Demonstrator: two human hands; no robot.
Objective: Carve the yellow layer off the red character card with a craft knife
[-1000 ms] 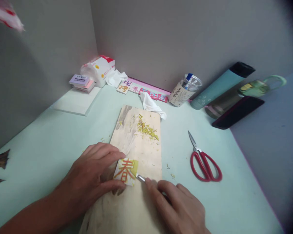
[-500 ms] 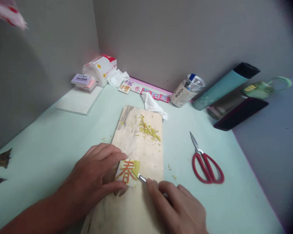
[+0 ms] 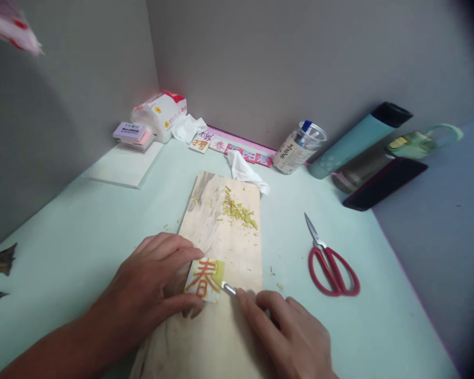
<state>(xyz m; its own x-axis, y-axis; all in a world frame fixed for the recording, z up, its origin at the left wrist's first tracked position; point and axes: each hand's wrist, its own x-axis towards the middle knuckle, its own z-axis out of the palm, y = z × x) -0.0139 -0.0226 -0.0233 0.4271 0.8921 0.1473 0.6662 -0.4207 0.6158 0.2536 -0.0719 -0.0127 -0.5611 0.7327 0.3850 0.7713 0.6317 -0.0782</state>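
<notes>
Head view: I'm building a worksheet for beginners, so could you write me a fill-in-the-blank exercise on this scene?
1. The hand gripping the tile is the person's ____ one.
2. The hand holding the tool is the person's ____ one.
3. Seen from the person, most shavings lie toward the ____ end of the board.
4. The scissors have ____ handles.

Missing words: left; right; far; red.

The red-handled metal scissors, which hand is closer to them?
Right. The right hand is left of the scissors and nearer the person; the left hand is farther left, gripping the yellow-white square block.
</notes>
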